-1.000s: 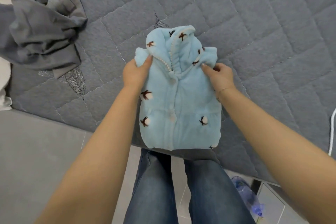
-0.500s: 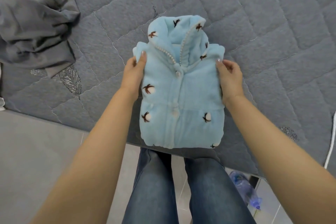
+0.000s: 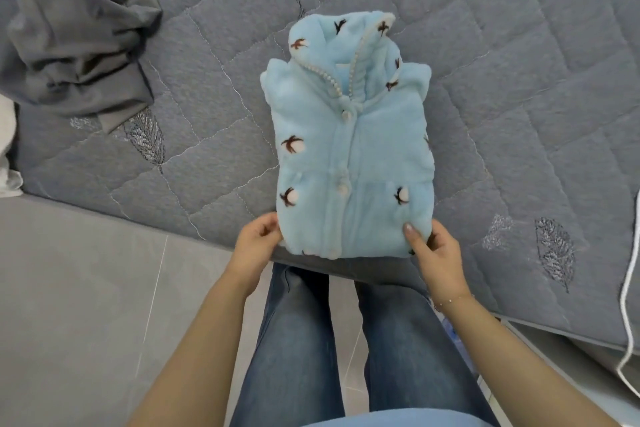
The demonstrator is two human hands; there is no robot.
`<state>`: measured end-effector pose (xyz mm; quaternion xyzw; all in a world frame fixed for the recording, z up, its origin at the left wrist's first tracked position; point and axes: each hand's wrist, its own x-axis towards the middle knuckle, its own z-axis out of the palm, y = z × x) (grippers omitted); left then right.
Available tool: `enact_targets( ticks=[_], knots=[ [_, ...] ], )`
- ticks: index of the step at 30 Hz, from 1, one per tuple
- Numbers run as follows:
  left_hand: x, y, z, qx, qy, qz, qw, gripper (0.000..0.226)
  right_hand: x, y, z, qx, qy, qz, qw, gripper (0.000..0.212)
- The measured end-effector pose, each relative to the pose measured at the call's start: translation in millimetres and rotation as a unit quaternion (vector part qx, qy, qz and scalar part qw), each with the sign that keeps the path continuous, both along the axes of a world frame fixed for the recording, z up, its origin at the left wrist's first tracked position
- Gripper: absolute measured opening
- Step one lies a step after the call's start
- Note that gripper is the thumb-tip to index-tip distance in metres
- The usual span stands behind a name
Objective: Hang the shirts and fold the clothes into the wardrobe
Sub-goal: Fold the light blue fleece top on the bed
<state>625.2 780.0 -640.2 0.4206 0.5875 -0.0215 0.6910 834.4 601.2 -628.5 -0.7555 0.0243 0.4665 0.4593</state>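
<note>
pale blue fleece, that's what i'm working with: a folded pajama top (image 3: 353,156) with small bird prints, a pearl-trimmed collar and round buttons down the front. it lies flat on the grey quilted bedspread (image 3: 519,62), at the near edge of the bed, collar pointing away from me and hem toward me, so its long axis runs straight out from my body.

my left hand (image 3: 256,246) is at the near left corner of the hem, fingers curled in against the bundle's edge, though i can't tell how much fleece they actually pinch. my right hand (image 3: 438,253) grips the near right corner, thumb on top of the fabric and fingers tucked below.

both hands sit about equally near, one on each side of the hem, so i judge the bundle is ready to be lifted level and carried to the wardrobe, which isn't in view.

further out, a crumpled grey garment (image 3: 76,31) waits at the far left, and a white cord (image 3: 628,305) trails off the right edge.
</note>
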Motion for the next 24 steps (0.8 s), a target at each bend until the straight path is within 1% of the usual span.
enact_targets(
  ticks=[1, 3, 5, 7, 9, 11, 13, 15, 17, 18, 20, 22, 24],
  knots=[
    [-2.8, 1.4, 0.9, 0.029, -0.004, 0.051, 0.998, 0.019, 2.5, -1.1, -2.8, -0.004, -0.015, -0.012, 1.0, 0.01],
    [-15.0, -1.8, 3.9, 0.05, -0.012, 0.14, 0.989, 0.016, 10.6, -8.0, -8.2, -0.007, -0.04, -0.038, 0.998, 0.012],
    [-31.4, -17.3, 6.6, 0.034, 0.002, 0.175, 0.984, 0.012, 18.0, -17.9, -13.4, -0.018, -0.046, -0.038, 0.998, 0.011],
    [-41.8, -33.6, 7.7, 0.008, 0.02, 0.155, 0.988, 0.014, 20.8, -25.3, -17.9, -0.028, -0.016, 0.004, 0.999, 0.009],
    [-41.6, -32.2, 7.3, -0.004, 0.023, 0.104, 0.994, 0.015, 23.7, -26.2, -19.0, -0.023, 0.024, 0.042, 0.999, 0.016],
    [-35.9, -14.9, 6.7, 0.006, 0.012, 0.065, 0.998, 0.016, 30.7, -22.5, -18.3, -0.011, 0.058, 0.046, 0.997, 0.02],
    [-23.6, 9.4, 10.0, 0.039, 0.002, 0.049, 0.998, 0.026, 41.0, -10.8, -16.4, 0.0, 0.066, 0.021, 0.998, 0.017],
    [-3.5, 32.6, 14.1, 0.052, -0.02, 0.037, 0.998, 0.026, 52.4, 12.9, -12.7, 0.006, 0.045, -0.012, 0.999, 0.017],
    [24.1, 46.8, 16.5, 0.029, -0.052, 0.022, 0.998, 0.022, 63.5, 44.3, -8.1, 0.007, 0.037, -0.039, 0.999, 0.02],
    [38.4, 50.1, 16.0, 0.03, -0.057, 0.014, 0.998, 0.023, 67.7, 60.4, -6.1, 0.007, 0.036, -0.038, 0.999, 0.022],
    [61.7, 53.0, 12.9, 0.067, -0.059, 0.011, 0.996, 0.028, 70.9, 88.8, -4.5, 0.019, 0.002, 0.001, 1.0, 0.027],
    [72.6, 51.6, 8.7, 0.114, -0.068, 0.042, 0.99, 0.027, 69.1, 108.2, -4.6, 0.044, -0.052, 0.03, 0.997, 0.019],
    [70.8, 49.9, 4.5, 0.156, -0.049, 0.125, 0.979, 0.017, 67.3, 116.2, -7.3, 0.062, -0.108, 0.029, 0.992, 0.009]
  ],
)
